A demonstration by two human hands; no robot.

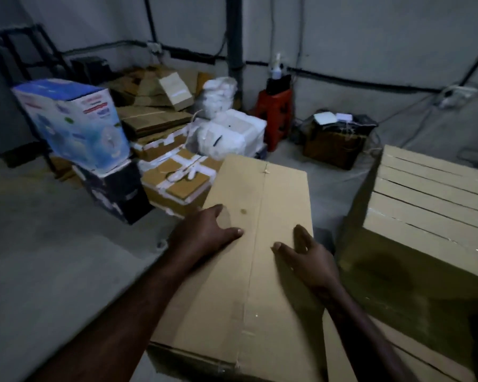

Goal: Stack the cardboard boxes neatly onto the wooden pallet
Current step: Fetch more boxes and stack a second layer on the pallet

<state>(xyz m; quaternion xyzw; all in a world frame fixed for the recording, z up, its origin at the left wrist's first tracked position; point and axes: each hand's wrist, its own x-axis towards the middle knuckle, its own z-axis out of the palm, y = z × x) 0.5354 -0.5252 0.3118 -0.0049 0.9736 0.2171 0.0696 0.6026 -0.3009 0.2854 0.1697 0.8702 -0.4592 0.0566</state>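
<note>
A long plain cardboard box [249, 285] lies in front of me with its seam running away from me. My left hand [204, 232] lies on its top near the left edge, thumb stretched toward the seam, the fingers at the box's edge. My right hand [307, 257] rests on the top near the right edge with fingers spread. To the right stands a taller cardboard box [403, 266] with a stack of flat cartons [431, 194] on it. No wooden pallet is visible.
At the back left, a blue-and-white printed box [72, 122] sits on a dark box [116, 191], beside taped cartons [174, 180] and white wrapped bundles [229, 133]. A red stool [276, 114] and a box holding devices [337, 139] stand by the wall. Grey floor [53, 257] lies left.
</note>
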